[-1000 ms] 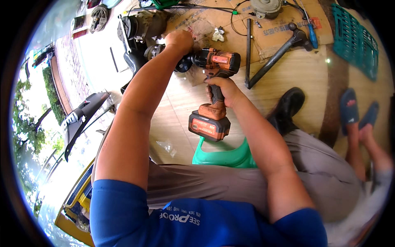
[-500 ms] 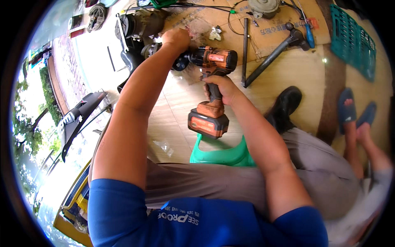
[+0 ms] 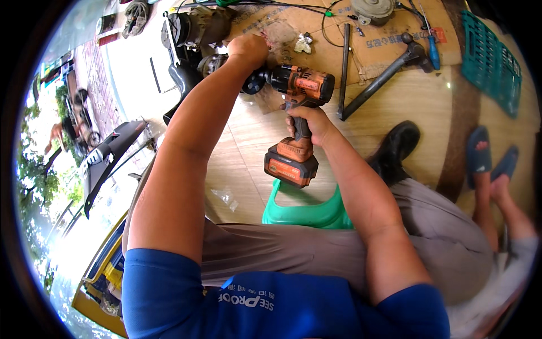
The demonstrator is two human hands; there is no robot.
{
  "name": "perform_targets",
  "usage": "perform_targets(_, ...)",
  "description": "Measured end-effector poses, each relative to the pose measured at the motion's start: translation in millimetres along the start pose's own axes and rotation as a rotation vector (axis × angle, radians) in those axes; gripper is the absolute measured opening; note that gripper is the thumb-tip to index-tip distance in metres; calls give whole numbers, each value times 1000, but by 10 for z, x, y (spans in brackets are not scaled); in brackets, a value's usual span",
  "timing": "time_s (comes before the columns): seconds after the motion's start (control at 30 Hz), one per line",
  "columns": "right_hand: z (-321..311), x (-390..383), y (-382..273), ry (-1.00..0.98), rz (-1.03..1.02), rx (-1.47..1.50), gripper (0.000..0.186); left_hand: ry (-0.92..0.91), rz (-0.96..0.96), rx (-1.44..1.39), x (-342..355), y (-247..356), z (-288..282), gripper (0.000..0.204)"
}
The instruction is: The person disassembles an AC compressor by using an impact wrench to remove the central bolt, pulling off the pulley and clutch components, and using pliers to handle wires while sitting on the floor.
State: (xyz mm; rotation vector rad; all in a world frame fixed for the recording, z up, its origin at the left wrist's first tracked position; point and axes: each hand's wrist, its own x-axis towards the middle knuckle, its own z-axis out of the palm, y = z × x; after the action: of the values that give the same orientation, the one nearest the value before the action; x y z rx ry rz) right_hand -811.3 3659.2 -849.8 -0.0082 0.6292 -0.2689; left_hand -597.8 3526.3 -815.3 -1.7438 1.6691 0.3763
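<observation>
An orange and black cordless impact wrench (image 3: pixel 305 85) is in my right hand (image 3: pixel 309 121), its fingers wrapped round the grip. Its big battery pack (image 3: pixel 291 165) hangs at the bottom, and its nose points left toward a dark round part (image 3: pixel 254 83) under my left wrist. My left hand (image 3: pixel 248 50) is curled closed just beyond that nose; its fingertips and whatever they grip are hidden behind the hand. Close to its left lie a greasy metal motor-like assembly (image 3: pixel 208 27) and a smaller round metal part (image 3: pixel 213 65).
A hammer (image 3: pixel 389 73), a metal bar (image 3: pixel 344 70) and a blue-handled screwdriver (image 3: pixel 433 52) lie at the far right, by flattened cardboard (image 3: pixel 372 53). A green stool (image 3: pixel 305 214) is below the wrench. Another person's slippered feet (image 3: pixel 480 150) and a teal crate (image 3: pixel 491 62) are at right.
The whole view has shifted slightly, so most things sit a little farther right. Both hands and the wrench keep the same arrangement. Outside at left, a figure with a two-wheeler has come into view.
</observation>
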Motion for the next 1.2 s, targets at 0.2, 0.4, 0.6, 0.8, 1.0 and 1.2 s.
perform_targets(0.2, 0, 7, 19, 7, -46, -31, 23, -6, -8, -11, 28, -15, 51, 25)
perform_targets(0.4, -3, 6, 7, -1, -53, -33, 23, 4, -14, -15, 23, -10, 47, 25)
perform_targets(0.6, -2, -80, -63, 3, -82, -129, 34, 30, -21, -31, -3, -39, 63, 25)
perform_targets(0.8, -124, -118, -92, 38, -109, -216, 35, -46, -42, -16, -28, -16, -36, 30)
perform_targets(1.0, -101, -99, -49, 26, -126, -222, 27, 24, -46, -59, 9, -7, 47, 27)
perform_targets(1.2, -51, -113, -29, 68, -130, -212, 26, 34, -15, -26, 24, -15, 83, 27)
